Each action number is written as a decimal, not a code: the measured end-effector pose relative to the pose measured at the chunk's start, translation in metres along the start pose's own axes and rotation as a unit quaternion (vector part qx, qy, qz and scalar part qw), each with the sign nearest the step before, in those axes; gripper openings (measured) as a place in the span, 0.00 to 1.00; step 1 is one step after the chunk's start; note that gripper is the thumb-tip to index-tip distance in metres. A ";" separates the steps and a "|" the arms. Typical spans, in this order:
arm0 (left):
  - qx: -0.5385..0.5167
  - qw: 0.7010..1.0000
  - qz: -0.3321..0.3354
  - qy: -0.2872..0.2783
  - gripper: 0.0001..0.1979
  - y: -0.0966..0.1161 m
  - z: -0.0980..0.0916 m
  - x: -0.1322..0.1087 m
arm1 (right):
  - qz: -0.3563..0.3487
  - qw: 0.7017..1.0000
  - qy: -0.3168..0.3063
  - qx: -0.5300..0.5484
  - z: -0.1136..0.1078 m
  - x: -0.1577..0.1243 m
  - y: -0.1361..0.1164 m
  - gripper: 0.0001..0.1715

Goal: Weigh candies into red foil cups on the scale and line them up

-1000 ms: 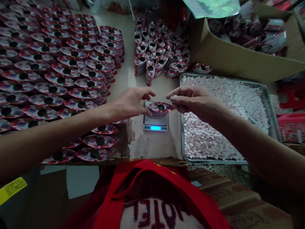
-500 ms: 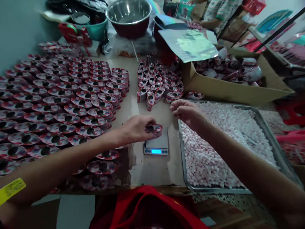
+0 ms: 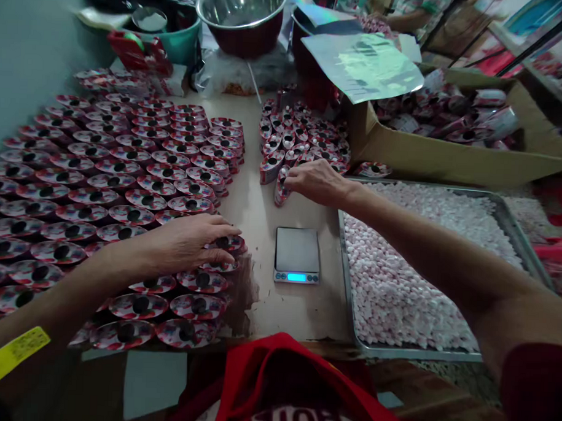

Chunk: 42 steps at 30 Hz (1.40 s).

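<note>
My left hand (image 3: 187, 244) reaches over the right edge of the large left group, fingers apart around a red-and-white printed oval packet (image 3: 229, 242) that stands there. My right hand (image 3: 319, 181) has its fingertips closed on the rim of another oval packet (image 3: 280, 193), the foremost of the smaller group; the fingers partly hide its top. Between the hands lies a small digital scale (image 3: 298, 251) with a lit blue display and a bare plate. To the right, a metal tray (image 3: 347, 280) is filled with small white candy-like pieces (image 3: 412, 264).
Rows of oval packets (image 3: 71, 231) with dark round openings cover the left side. White bits top several packets behind my right hand. A cardboard box (image 3: 448, 161) of more packets, a shiny sheet (image 3: 364, 66) and a steel bowl (image 3: 241, 25) stand behind. A person's arm (image 3: 410, 21) shows at the back.
My left hand has moved left from above the scale, carrying a packet to the left group, and its fingers have spread. The right hand has moved left and forward onto a packet.
</note>
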State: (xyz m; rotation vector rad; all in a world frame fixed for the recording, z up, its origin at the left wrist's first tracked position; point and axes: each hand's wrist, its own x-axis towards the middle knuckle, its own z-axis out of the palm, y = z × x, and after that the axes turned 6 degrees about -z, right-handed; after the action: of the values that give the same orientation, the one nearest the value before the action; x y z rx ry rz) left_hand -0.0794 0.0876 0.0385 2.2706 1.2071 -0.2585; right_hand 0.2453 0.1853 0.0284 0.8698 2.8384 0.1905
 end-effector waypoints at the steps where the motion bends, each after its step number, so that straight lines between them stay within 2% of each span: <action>1: 0.007 1.000 0.009 0.008 0.26 -0.001 -0.004 -0.001 | -0.009 1.000 -0.008 -0.007 -0.010 -0.007 -0.010 0.19; 3: 0.007 0.999 0.018 0.035 0.28 -0.005 -0.011 -0.002 | 0.001 0.999 -0.033 -0.001 -0.030 -0.024 -0.034 0.18; 6: 0.011 0.997 0.012 0.073 0.33 -0.011 -0.019 -0.001 | 0.058 0.992 -0.098 0.048 -0.049 -0.052 -0.074 0.17; 8: 0.014 0.997 0.017 0.075 0.34 -0.009 -0.021 0.002 | 0.101 0.983 -0.133 0.081 -0.049 -0.064 -0.098 0.17; 11: 0.017 0.997 0.043 0.068 0.33 0.002 -0.018 0.006 | 0.146 0.973 -0.142 0.112 -0.040 -0.070 -0.125 0.17; 14: 0.018 0.996 0.051 0.076 0.33 0.011 -0.017 0.006 | 0.184 0.965 -0.126 0.138 -0.039 -0.073 -0.132 0.12; 16: 0.014 0.996 0.042 0.082 0.34 0.012 -0.019 0.002 | 0.213 0.954 -0.079 0.194 -0.044 -0.080 -0.121 0.10; 17: 0.016 0.995 0.033 0.087 0.34 0.010 -0.020 0.000 | 0.227 0.940 -0.040 0.252 -0.046 -0.086 -0.112 0.09; 18: 0.019 0.995 0.022 0.093 0.34 0.008 -0.021 -0.003 | 0.244 0.911 0.002 0.332 -0.046 -0.094 -0.100 0.08; 19: 0.023 0.995 0.011 0.099 0.34 0.005 -0.023 -0.005 | 0.264 0.864 0.042 0.427 -0.045 -0.101 -0.088 0.05; 20: 0.026 0.995 0.001 0.099 0.33 0.002 -0.023 -0.007 | 0.287 0.797 0.072 0.527 -0.042 -0.108 -0.076 0.03; 22: 0.024 0.995 -0.003 0.100 0.31 -0.001 -0.023 -0.006 | 0.342 0.632 0.096 0.689 -0.033 -0.120 -0.058 0.07; 23: 0.017 0.995 0.003 0.096 0.31 0.000 -0.021 -0.004 | 0.370 0.557 0.099 0.737 -0.028 -0.123 -0.052 0.09; 24: 0.008 0.995 0.014 0.095 0.30 0.002 -0.020 0.000 | 0.393 0.498 0.099 0.766 -0.023 -0.125 -0.049 0.10; 25: -0.002 0.995 0.025 0.095 0.31 0.006 -0.019 0.004 | 0.410 0.458 0.096 0.783 -0.020 -0.125 -0.049 0.11; 26: -0.012 0.995 0.035 0.094 0.31 0.011 -0.017 0.009 | 0.418 0.436 0.092 0.792 -0.018 -0.124 -0.050 0.12; 28: -0.027 0.994 0.043 0.092 0.32 0.024 -0.016 0.020 | 0.411 0.427 0.091 0.800 -0.017 -0.120 -0.053 0.13; 32: -0.044 0.994 0.042 0.092 0.32 0.041 -0.013 0.039 | 0.362 0.453 0.100 0.809 -0.024 -0.116 -0.055 0.13; 36: -0.114 0.990 0.033 0.081 0.33 0.041 -0.003 0.049 | 0.328 0.495 0.051 0.803 -0.033 -0.120 -0.051 0.10; 42: -0.204 0.977 0.009 0.068 0.37 0.043 0.010 0.059 | 0.310 0.557 0.025 0.770 -0.032 -0.133 -0.053 0.18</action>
State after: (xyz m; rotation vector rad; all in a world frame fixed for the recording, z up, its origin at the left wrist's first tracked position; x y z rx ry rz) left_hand -0.0094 0.1039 0.0222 1.9619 1.1800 0.1447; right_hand 0.3193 0.0643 0.0667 1.9123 1.8062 -2.4421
